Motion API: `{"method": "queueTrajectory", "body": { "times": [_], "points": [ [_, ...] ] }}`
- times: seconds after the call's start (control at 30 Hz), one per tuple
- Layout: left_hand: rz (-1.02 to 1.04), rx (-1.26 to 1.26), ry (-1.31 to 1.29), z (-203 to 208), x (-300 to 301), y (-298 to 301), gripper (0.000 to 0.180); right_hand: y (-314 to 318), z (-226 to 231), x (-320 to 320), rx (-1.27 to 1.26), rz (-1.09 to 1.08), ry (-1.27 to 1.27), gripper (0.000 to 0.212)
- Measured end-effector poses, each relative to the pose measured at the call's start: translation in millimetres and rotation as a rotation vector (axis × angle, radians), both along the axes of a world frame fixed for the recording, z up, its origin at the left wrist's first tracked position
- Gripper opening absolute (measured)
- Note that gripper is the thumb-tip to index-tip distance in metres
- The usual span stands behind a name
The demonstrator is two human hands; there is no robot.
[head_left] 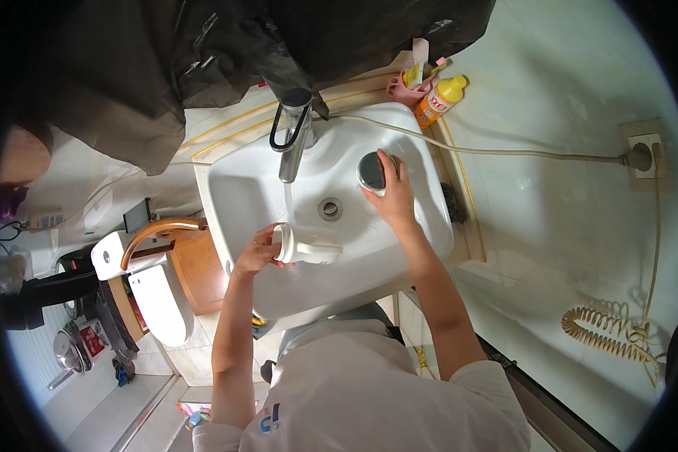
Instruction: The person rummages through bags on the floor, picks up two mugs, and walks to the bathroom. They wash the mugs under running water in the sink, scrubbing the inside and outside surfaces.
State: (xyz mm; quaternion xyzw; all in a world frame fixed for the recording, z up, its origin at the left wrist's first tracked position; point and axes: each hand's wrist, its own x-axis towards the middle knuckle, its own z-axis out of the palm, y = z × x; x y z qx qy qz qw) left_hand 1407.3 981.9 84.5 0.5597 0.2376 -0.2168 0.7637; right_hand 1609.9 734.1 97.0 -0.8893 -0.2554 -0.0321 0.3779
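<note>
Soft, fairly bright light fills the white sink [316, 286]. At three o'clock, the glossy wall [520, 192] carries hazy shadows; at eleven, the black sheet [233, 53] shows streaky glare. Straight edges bend toward the dark border.

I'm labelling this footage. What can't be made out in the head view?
Head view:
Underside of the round, dark-topped object in the right hand: hidden by its top.
Underside of the white, cylindrical piece in the left hand: hidden by its upper side.
Top of the shiny black sheet: cut off by the upper edge.
</note>
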Motion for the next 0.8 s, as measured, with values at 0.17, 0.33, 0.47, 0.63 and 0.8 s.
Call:
{"method": "queueTrajectory", "body": {
  "times": [0.17, 0.33, 0.47, 0.63, 0.8],
  "points": [
    [0.000, 0.038, -0.062, 5, 4, -3, 0.044, -4, 31, 0, -0.121, -0.086, -0.260, 0.086],
    [0.048, -0.014, -0.108, 6, 28, 3, 0.043, 13, 16, -75, 0.154, 0.191, 0.450, 0.026],
    [-0.192, 0.138, -0.031, 14, 43, 22, 0.048, 27, -32, -52, -0.126, 0.184, 0.503, 0.016],
    [-0.269, 0.090, 0.020, 18, 39, 25, 0.053, 47, -72, -41, -0.616, 0.392, 0.365, 0.014],
    [-0.177, 0.066, -0.003, 13, 29, 20, 0.055, 56, -79, -39, -0.733, 0.456, 0.383, 0.014]
  ]
}}
